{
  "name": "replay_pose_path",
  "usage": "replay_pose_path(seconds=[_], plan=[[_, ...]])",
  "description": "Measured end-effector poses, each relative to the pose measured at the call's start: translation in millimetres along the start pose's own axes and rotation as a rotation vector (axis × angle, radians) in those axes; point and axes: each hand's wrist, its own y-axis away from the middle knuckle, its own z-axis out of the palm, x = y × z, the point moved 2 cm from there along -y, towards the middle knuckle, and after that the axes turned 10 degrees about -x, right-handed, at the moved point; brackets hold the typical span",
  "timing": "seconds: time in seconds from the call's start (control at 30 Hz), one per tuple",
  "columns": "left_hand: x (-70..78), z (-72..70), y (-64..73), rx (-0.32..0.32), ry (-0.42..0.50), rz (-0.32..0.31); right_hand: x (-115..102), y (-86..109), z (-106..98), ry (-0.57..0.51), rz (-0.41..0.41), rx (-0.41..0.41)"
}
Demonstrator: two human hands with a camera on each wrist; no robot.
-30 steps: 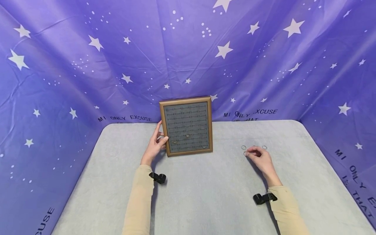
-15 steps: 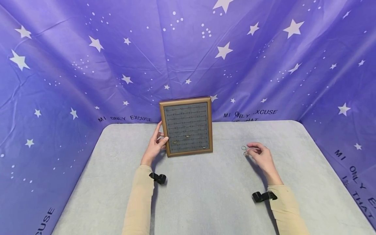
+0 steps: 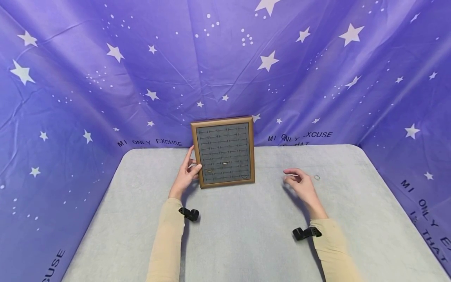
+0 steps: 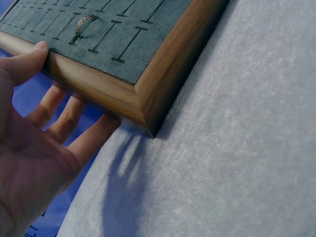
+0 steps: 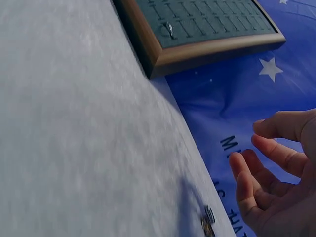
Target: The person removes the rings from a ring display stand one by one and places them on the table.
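Note:
A wooden-framed ring display board (image 3: 225, 156) with a dark slotted pad stands tilted up at the back of the table. My left hand (image 3: 184, 176) grips its left side, thumb on the front of the frame and fingers behind. A few rings sit in its slots, including a patterned ring (image 4: 85, 25) near the thumb. My right hand (image 3: 301, 186) hovers over the table right of the board, fingers loosely bent, thumb (image 5: 279, 123) close to the index fingertip, no ring showing between them. Beneath it, a silver ring (image 5: 209, 214) and a gold-toned ring (image 5: 207, 227) lie on the table.
Another loose ring (image 3: 316, 177) lies just right of the right hand. The pale grey tabletop (image 3: 243, 227) meets a purple star-printed curtain (image 3: 158, 70) behind the board. Each wrist wears a black camera; the right wrist's camera (image 3: 306, 234) shows below its hand.
My right hand has shifted left and slightly up from beside the loose rings, covering the two on the left and uncovering the one on the right. Left hand and board stay still.

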Motion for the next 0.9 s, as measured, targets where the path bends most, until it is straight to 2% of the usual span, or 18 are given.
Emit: replay_pose_path(seconds=[0.33,0.47,0.53,0.7,0.73,0.9], plan=[[2.1,-0.2,-1.1,0.002,-0.021,0.005,-11.6,-15.7,19.9,-0.049,-0.045,-0.051],[-10.8,-3.6,-6.3,0.010,-0.007,-0.007,-18.8,-20.3,28.5,-0.032,-0.057,-0.080],[-15.0,-4.6,-7.5,0.014,-0.003,-0.006,-13.6,-25.9,33.2,-0.017,-0.073,-0.101],[-2.3,-1.3,-2.1,0.007,-0.015,-0.001,-14.6,-34.6,47.6,-0.032,-0.099,-0.161],[1.7,-0.3,-0.7,0.006,-0.017,-0.005,-20.1,-34.5,51.1,-0.038,-0.101,-0.172],[2.1,0.9,1.5,0.004,-0.021,0.003,-42.1,-36.3,68.1,-0.029,-0.126,-0.222]])
